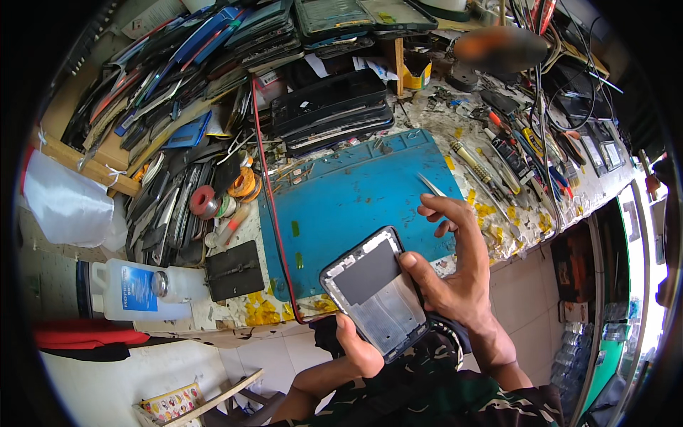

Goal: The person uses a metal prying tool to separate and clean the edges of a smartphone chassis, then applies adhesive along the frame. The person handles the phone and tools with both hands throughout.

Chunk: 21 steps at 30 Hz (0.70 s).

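Frame looks light, stiff, best held by its rim! Left hand grips one edge; right hand, fingers spread, thumbs another.

I count two hands, one held phone frame, one blue mat and two green strips on it.

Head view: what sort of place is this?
Probably a phone repair workshop: a black-rimmed rectangular phone-like frame, a blue rectangular work mat, and a stack of flat black device panels.
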Each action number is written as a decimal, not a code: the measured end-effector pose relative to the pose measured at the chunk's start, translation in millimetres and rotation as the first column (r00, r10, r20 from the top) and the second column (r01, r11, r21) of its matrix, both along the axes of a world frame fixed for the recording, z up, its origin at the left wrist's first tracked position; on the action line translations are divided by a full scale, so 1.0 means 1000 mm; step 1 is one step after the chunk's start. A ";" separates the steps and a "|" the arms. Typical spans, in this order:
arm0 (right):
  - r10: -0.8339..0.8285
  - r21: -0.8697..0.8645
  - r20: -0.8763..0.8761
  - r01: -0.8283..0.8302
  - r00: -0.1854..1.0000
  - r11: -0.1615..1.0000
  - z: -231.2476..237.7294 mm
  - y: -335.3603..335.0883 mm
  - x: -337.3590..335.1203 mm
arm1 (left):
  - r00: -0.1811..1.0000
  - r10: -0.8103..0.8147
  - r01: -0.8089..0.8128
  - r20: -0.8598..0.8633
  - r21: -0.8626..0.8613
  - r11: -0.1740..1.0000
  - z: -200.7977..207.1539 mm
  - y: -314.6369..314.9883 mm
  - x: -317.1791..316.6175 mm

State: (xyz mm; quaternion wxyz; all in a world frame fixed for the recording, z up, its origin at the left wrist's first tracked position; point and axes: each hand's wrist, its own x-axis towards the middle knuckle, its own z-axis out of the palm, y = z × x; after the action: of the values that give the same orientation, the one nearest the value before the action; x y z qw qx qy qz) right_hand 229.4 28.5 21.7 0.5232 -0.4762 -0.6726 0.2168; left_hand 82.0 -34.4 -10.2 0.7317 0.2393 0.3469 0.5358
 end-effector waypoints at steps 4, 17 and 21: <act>-0.006 0.041 -0.021 0.007 1.000 0.999 0.002 0.007 0.006 | 0.956 -0.210 0.198 0.204 0.079 0.977 -0.013 -0.001 -0.002; 0.095 0.026 -0.159 -0.092 0.983 0.995 0.005 0.011 0.019 | 0.914 -0.380 0.364 0.142 0.129 0.923 -0.004 -0.003 -0.010; 0.097 0.021 -0.199 -0.094 0.975 0.995 0.000 0.009 0.016 | 0.967 -0.251 0.250 -0.036 -0.037 0.968 0.006 -0.004 -0.001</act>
State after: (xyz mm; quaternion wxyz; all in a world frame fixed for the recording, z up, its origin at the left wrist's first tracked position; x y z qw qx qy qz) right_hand 245.2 37.8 21.5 0.5797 -0.4162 -0.6402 0.2844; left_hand 81.4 -38.3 -4.0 0.7900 0.2802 0.3374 0.4284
